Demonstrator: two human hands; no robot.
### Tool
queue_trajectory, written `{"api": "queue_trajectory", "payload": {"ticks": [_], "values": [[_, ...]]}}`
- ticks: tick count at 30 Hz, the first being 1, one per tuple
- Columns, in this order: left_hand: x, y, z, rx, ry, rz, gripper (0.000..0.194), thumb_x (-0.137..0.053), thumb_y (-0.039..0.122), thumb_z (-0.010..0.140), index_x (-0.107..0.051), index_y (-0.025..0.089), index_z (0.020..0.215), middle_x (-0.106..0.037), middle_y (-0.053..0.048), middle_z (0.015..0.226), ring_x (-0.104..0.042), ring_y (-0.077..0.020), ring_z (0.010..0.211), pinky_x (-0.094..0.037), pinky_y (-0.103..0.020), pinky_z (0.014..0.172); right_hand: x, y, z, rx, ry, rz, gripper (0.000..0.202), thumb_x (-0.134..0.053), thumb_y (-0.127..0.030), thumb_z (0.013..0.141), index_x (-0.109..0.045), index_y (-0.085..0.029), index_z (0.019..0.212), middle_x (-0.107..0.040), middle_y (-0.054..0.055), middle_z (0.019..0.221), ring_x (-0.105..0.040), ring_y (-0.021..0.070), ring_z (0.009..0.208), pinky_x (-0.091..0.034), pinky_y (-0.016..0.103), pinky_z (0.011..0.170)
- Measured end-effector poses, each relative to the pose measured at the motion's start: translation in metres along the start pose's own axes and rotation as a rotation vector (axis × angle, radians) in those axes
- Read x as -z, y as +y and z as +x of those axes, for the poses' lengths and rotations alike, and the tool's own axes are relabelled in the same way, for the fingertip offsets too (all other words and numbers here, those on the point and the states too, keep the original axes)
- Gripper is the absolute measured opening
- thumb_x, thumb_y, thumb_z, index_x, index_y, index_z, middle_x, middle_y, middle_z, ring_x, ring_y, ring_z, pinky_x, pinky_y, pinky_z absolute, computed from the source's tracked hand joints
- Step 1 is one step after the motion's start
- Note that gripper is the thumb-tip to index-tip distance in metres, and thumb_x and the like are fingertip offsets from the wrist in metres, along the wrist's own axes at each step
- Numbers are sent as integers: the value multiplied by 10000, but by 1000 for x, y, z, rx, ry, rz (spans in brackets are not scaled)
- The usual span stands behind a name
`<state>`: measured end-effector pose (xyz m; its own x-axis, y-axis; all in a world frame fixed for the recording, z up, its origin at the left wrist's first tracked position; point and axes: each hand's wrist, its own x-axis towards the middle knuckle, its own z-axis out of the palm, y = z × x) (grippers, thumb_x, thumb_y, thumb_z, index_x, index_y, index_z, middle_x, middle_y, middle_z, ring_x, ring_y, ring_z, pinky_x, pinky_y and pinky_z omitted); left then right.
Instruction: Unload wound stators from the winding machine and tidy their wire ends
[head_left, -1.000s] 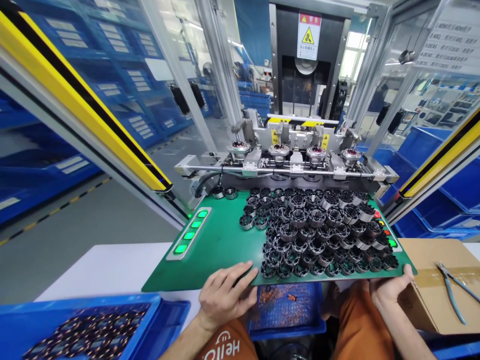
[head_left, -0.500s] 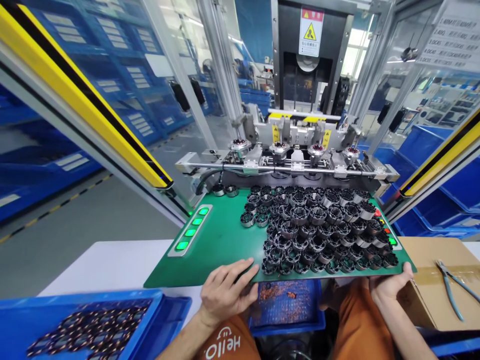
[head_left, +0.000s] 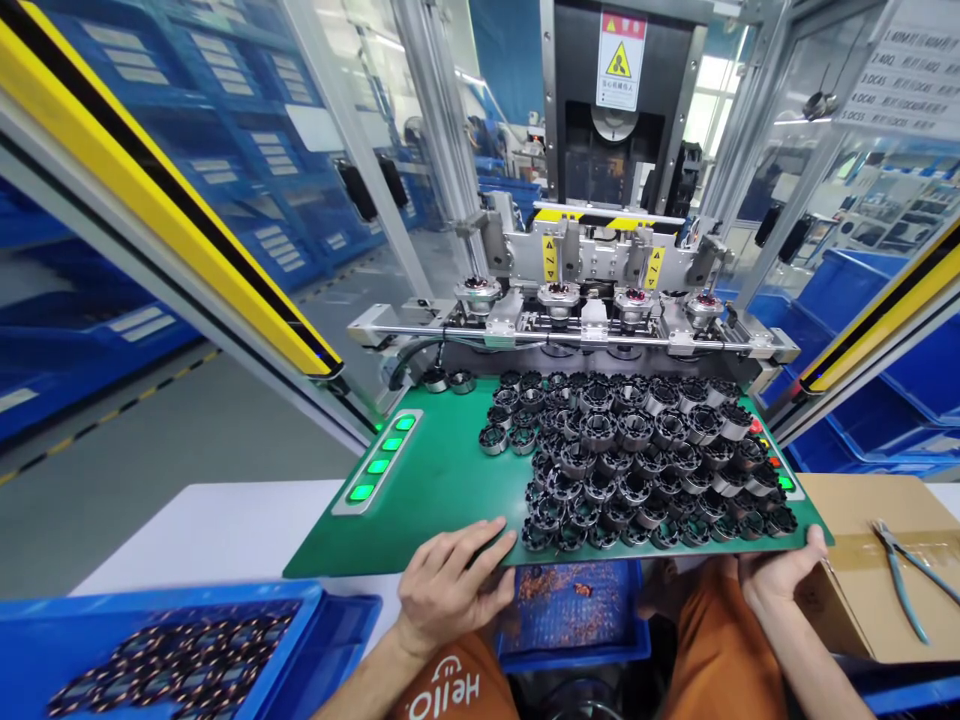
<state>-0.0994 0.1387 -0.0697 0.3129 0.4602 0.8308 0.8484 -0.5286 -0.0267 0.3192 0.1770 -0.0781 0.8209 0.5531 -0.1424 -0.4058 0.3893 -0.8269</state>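
A green board (head_left: 442,470) spans the machine's front. Many black and silver ring-shaped parts (head_left: 634,430) cover its middle and right, stacked in places; two more rings (head_left: 450,381) sit at its back left. My left hand (head_left: 456,580) rests on the board's front edge, left of the rings, fingers extended on top and thumb below the edge. At the front right corner, my right hand (head_left: 784,570) supports the board's edge; its thumb shows and the other fingers are hidden underneath.
Behind the board stands a machine fixture (head_left: 592,320) with four holders. A blue bin (head_left: 307,620) of copper-wound parts is at left, a blue tray (head_left: 574,650) with copper scraps below. Pliers (head_left: 896,580) lie on a cardboard box (head_left: 847,510) at right. Yellow-edged posts flank the machine.
The view has shifted very slightly. Both hands keep their places at the board's edge, and the rings have not moved.
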Motion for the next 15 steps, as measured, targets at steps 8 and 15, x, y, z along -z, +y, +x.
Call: {"api": "queue_trajectory", "payload": {"ticks": [8,15], "values": [[0,1,1,-1,12,-1,184,-643,312,960,-739,253,1105,-798,-31,1050,-714,-201,921,-482,-358,859,-2,-1,-2,22,1,35,588,-505,-659,868,-730,-202,1163,-737,41,1242,-656,252,1210,-542,465,1104],[1,1,0,2,16,4,180,-636,322,969,-735,260,1105,-799,-21,1050,-716,-195,917,-481,-358,853,1,1,2,16,-12,28,623,-502,-688,845,-729,-202,1162,-731,62,1252,-654,280,1209,-546,518,1086]]}}
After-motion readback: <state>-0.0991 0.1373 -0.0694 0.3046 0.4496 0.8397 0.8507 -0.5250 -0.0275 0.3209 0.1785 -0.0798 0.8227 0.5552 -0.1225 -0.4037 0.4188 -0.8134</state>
